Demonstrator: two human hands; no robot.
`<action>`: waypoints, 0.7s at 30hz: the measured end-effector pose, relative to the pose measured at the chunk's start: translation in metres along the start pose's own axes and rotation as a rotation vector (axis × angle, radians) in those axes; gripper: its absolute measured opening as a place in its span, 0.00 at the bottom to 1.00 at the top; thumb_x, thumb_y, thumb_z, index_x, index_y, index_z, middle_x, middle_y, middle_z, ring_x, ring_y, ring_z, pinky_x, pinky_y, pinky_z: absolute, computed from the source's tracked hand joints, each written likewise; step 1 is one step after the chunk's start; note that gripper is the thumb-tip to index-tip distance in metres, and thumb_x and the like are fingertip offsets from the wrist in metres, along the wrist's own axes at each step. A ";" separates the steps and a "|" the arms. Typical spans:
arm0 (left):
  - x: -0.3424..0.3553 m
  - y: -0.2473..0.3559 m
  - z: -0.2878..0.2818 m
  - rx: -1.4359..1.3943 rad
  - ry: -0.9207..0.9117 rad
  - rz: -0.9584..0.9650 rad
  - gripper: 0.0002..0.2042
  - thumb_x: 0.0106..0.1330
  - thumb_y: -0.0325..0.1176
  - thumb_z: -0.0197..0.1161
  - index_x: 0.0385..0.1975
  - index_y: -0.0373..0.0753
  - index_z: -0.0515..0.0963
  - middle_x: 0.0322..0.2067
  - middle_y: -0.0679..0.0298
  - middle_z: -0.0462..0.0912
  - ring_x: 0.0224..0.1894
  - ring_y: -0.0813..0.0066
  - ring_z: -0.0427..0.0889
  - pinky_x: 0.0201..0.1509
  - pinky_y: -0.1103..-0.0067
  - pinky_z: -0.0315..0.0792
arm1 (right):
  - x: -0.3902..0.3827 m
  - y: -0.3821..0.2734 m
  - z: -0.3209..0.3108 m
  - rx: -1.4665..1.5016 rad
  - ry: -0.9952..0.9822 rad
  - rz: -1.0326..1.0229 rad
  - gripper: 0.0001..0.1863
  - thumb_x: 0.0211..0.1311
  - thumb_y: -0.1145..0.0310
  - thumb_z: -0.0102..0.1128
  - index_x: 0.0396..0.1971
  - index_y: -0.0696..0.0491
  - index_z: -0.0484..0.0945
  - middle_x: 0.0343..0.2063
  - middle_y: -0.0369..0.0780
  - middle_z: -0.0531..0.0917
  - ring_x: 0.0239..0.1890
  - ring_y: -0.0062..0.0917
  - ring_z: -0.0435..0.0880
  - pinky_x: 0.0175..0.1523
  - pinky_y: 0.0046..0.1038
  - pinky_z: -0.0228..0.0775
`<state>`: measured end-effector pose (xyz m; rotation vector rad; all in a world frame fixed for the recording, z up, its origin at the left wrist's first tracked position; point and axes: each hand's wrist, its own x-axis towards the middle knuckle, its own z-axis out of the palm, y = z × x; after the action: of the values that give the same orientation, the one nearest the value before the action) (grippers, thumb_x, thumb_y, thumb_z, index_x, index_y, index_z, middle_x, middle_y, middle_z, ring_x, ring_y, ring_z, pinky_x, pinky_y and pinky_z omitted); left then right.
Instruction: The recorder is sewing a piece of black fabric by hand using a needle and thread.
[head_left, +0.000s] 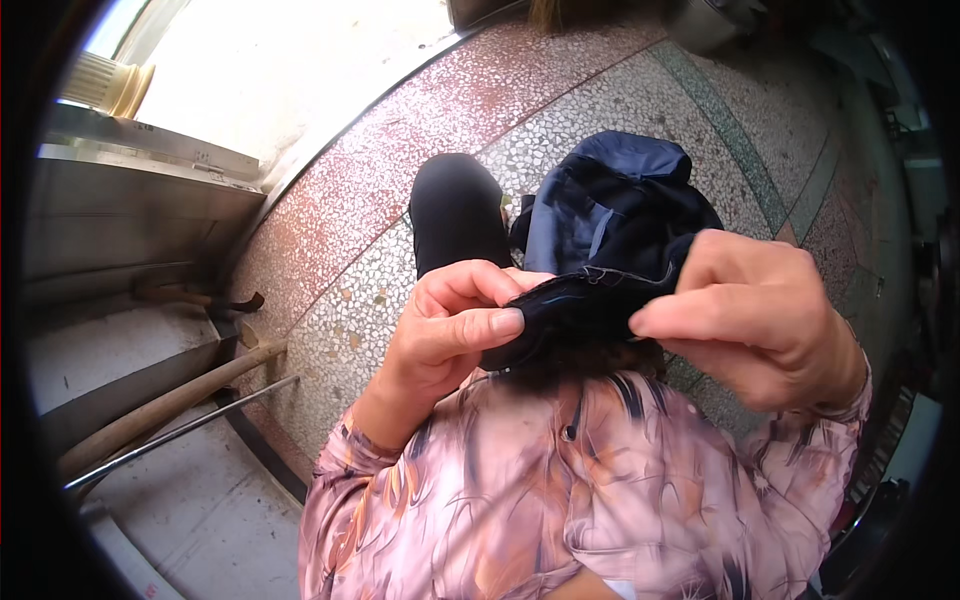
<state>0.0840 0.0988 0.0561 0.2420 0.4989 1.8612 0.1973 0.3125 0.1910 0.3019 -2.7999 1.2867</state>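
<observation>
A dark navy cloth garment lies draped over my right knee, with smoother blue-grey patches on its far part. Its near edge, where a seam with loose pale threads shows, is stretched across in front of my chest. Between thumb and fingers, my left hand pinches the left end of this edge. My right hand is held at the right end of the cloth, thumb and forefinger pressed together. Whatever sits in that pinch is too small or hidden to make out.
My left knee in black trousers is beside the garment. Speckled terrazzo floor spreads beyond. At left, a wooden pole and a thin metal rod lie by grey metal boxes. A bright doorway opens at upper left.
</observation>
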 end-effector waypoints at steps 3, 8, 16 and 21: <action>0.001 0.001 0.007 0.015 0.018 -0.023 0.07 0.59 0.20 0.60 0.36 0.33 0.79 0.48 0.49 0.78 0.50 0.66 0.78 0.58 0.73 0.67 | 0.012 0.005 0.010 -0.075 0.003 -0.039 0.12 0.43 0.84 0.65 0.31 0.57 0.81 0.17 0.38 0.73 0.18 0.26 0.73 0.21 0.25 0.61; -0.001 0.002 0.005 0.047 0.033 0.000 0.07 0.59 0.20 0.60 0.36 0.33 0.79 0.49 0.50 0.79 0.50 0.67 0.78 0.59 0.74 0.67 | 0.022 0.010 0.018 -0.133 0.001 -0.036 0.10 0.45 0.82 0.65 0.30 0.55 0.81 0.16 0.38 0.72 0.17 0.28 0.72 0.20 0.27 0.62; 0.001 0.002 0.005 0.050 0.041 -0.004 0.08 0.58 0.19 0.61 0.36 0.33 0.80 0.47 0.52 0.80 0.50 0.69 0.78 0.59 0.75 0.67 | 0.027 0.010 0.019 -0.145 -0.022 -0.038 0.11 0.44 0.83 0.64 0.30 0.55 0.80 0.17 0.39 0.73 0.18 0.29 0.74 0.21 0.27 0.64; 0.002 0.003 0.007 0.063 0.043 -0.012 0.08 0.57 0.18 0.62 0.36 0.34 0.80 0.48 0.52 0.80 0.50 0.69 0.78 0.59 0.75 0.67 | 0.025 0.010 0.018 -0.133 -0.034 -0.053 0.11 0.43 0.84 0.63 0.30 0.56 0.80 0.18 0.40 0.73 0.17 0.29 0.74 0.21 0.27 0.64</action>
<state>0.0841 0.1012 0.0637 0.2407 0.5876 1.8444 0.1719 0.3014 0.1745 0.3918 -2.8678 1.0891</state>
